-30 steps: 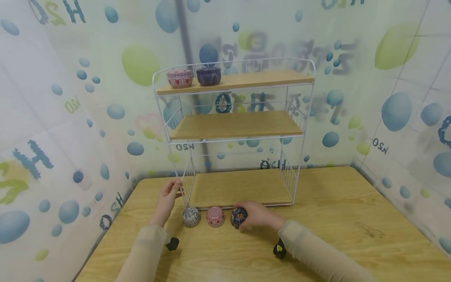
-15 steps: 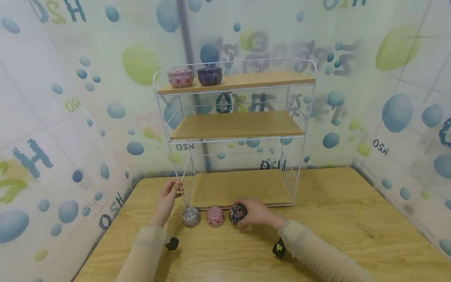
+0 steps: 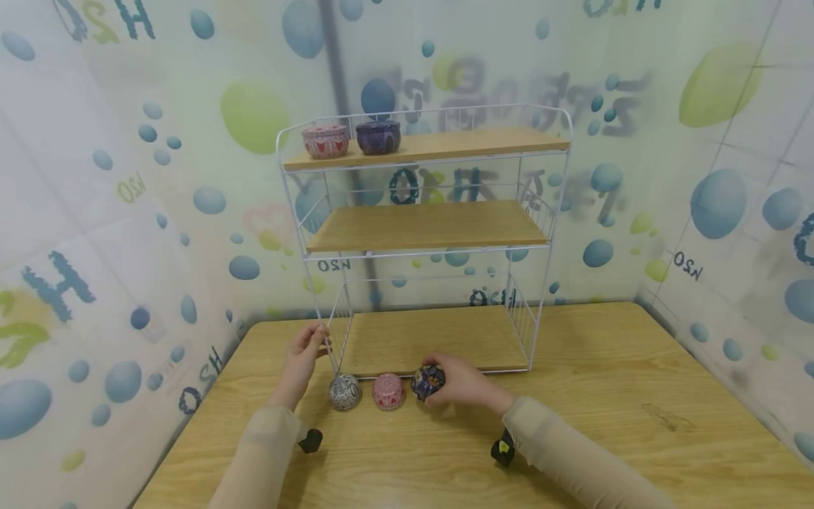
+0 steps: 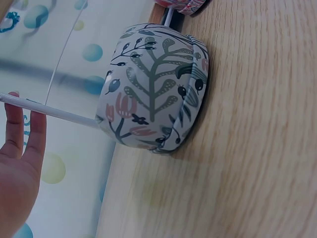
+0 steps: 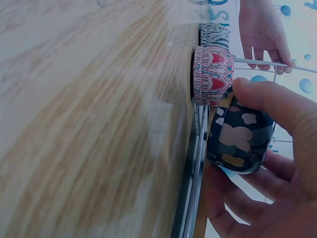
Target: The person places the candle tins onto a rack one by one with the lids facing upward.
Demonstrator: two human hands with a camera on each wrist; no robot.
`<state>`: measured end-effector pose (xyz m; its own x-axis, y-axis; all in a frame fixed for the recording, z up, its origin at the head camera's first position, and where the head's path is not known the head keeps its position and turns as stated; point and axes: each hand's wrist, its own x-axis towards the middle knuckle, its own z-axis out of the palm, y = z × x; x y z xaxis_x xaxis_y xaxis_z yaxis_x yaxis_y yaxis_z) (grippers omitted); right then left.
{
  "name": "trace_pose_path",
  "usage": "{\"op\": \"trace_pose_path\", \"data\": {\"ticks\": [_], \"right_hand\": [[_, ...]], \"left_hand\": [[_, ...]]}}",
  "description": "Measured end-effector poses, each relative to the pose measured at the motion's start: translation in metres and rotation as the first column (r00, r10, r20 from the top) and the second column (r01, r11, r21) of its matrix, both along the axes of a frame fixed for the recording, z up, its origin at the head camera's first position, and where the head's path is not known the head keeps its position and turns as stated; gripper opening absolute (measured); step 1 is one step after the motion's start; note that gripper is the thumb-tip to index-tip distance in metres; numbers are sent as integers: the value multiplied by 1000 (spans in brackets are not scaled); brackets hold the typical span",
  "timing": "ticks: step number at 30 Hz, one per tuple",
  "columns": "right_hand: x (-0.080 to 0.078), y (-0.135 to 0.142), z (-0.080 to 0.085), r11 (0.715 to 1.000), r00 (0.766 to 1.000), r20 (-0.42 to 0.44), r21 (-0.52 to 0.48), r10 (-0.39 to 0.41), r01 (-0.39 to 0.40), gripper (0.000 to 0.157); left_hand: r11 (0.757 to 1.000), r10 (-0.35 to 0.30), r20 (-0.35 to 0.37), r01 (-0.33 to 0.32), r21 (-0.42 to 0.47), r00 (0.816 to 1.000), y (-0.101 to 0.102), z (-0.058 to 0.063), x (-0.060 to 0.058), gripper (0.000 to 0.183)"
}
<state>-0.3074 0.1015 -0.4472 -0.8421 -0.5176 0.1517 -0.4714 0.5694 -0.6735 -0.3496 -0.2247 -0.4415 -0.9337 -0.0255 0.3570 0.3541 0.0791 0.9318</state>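
Observation:
My right hand (image 3: 467, 382) grips a small dark blue patterned bowl (image 5: 242, 134) between thumb and fingers. In the right wrist view the bowl is tilted, close to the rack's lower front rail. My left hand (image 3: 304, 360) pinches the left front post of the white wire rack (image 4: 69, 115) with its fingertips. Below that hand a white bowl with a plant pattern (image 4: 153, 89) sits upside down on the table. A pink bowl with red hearts (image 3: 388, 392), also upside down, stands between the white and dark blue ones.
The rack carries three wooden shelves, including the middle shelf (image 3: 426, 225). On its top shelf, at the left, stand a pink bowl (image 3: 326, 143) and a dark blue bowl (image 3: 378, 138), both upright. The wooden table (image 3: 610, 396) ends at patterned walls (image 3: 610, 177).
The right hand has raised and tilted the dark blue bowl, shifting it slightly left toward the pink one. The left hand stays on the post.

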Motion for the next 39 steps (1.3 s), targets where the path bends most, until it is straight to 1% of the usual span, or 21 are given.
{"op": "trace_pose_path", "data": {"ticks": [3,7,9,12,14,16,23,25,30,35,39], "right_hand": [[0,-1,0,1000,1000,9,-6,-8,8,73],[0,-1,-1,1000,1000,-5,-11,-13,13,74],[-1,0,-1,1000,1000,-15,-14,-14,14,73],[-1,-1,-2,1000,1000,-27,-15,-16,16,71],[-2,-1,-2,1000,999,-32,-14,-16,16,71],[-2,-1,-3,1000,999,-32,-17,-17,16,71],[-1,-2,-2,999,999,-20,-15,-36,36,70],[0,-3,-2,999,999,-28,-6,-37,36,70],[0,-4,-2,1000,999,-42,3,-28,28,70],[-3,-2,-2,999,999,-34,-5,-39,39,72],[-5,-1,0,999,998,-37,-10,-48,48,71]], "left_hand": [[1000,-4,-1,4,-6,1000,0,0,1,37],[1000,-19,-13,19,-1,1000,-1,1,1,36],[1000,-29,-1,29,2,1000,1,7,6,34],[999,-36,-3,36,0,999,1,8,7,33],[999,-32,-1,32,-7,999,1,8,7,32],[1000,-30,-17,30,-6,999,-1,2,2,33],[999,-30,-18,30,-11,999,-1,2,2,39],[1000,-26,-15,26,-14,1000,-1,2,2,39],[1000,-19,-1,19,-22,1000,-2,2,3,33],[1000,-14,-11,13,-22,1000,-1,2,2,25],[1000,-12,-15,12,-23,1000,0,3,1,24]]}}
